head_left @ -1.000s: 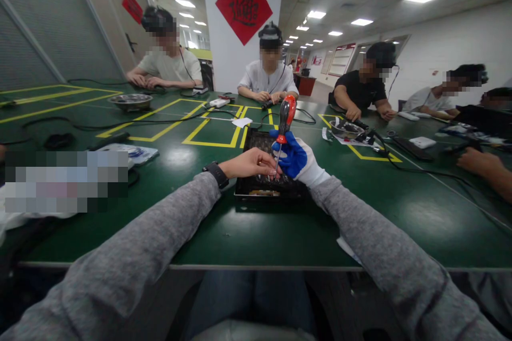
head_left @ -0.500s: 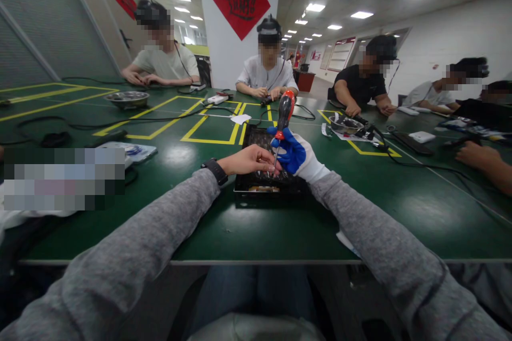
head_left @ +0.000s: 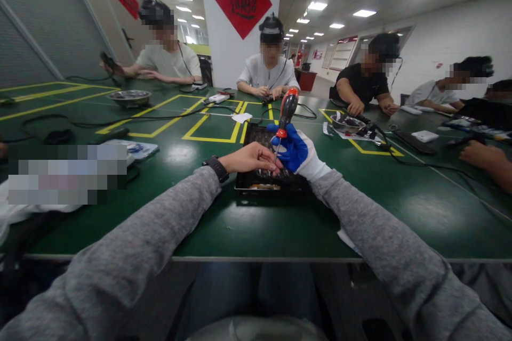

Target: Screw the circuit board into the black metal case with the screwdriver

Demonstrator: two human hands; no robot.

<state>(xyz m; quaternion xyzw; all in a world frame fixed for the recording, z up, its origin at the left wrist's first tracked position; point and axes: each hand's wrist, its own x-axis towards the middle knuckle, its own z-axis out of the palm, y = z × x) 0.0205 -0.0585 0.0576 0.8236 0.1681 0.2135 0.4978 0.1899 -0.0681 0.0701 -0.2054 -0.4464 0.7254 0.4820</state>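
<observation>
My right hand (head_left: 298,152), in a blue and white work glove, is closed around a screwdriver (head_left: 288,109) with a red and black handle. The handle points up and leans slightly right, and the thin metal shaft runs down between my hands. My bare left hand (head_left: 255,159) bends in from the left, its fingertips pressed together beside the lower shaft. Whatever lies between those fingers is too small to make out. Under both hands is a shallow black case (head_left: 294,185) with a yellowish piece (head_left: 264,187) along its near side. The screwdriver's tip is hidden by the fingers.
Metal bowls stand at the far left (head_left: 130,97) and on the right (head_left: 348,123). Black cables (head_left: 168,118) cross the green table (head_left: 208,224). A paper scrap (head_left: 241,118) lies beyond the case. Several people wearing head cameras sit around the table.
My hands keep almost the same pose over the case, and the screwdriver leans a little more to the right. At the far left, a person has raised a hand holding a dark object.
</observation>
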